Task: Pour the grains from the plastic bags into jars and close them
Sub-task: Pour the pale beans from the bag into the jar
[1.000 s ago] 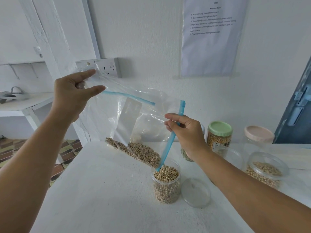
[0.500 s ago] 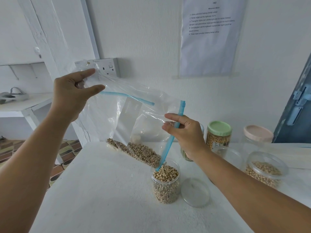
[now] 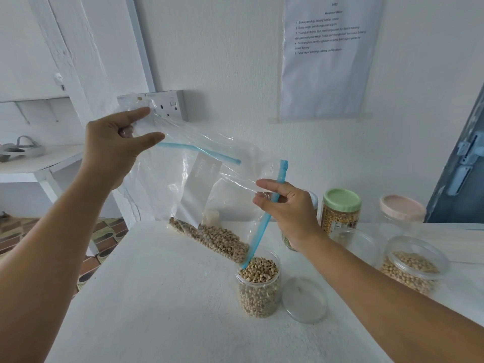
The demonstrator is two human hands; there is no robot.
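Over white table (image 3: 157,310) — bag (image 3: 183,184) unmoved, grains (image 3: 222,242) unshifted

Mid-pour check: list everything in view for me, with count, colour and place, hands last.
Clear plastic zip bag: 1, blue seal, held tilted above table, beans at its low corner.
Open clear jar of beans: 1, under bag's mouth.
Clear round lid: 1, flat, right of that jar.
Green-lidded jar: 1, rear.
Pink-lidded jar: 1, rear right.
Clear-lidded bean jar: 1, right.
White table: 1.
Wall socket: 1, white.
Printed sheet: 1, wall.
Left hand: pinches bag's raised corner.
Right hand: pinches bag by seal.
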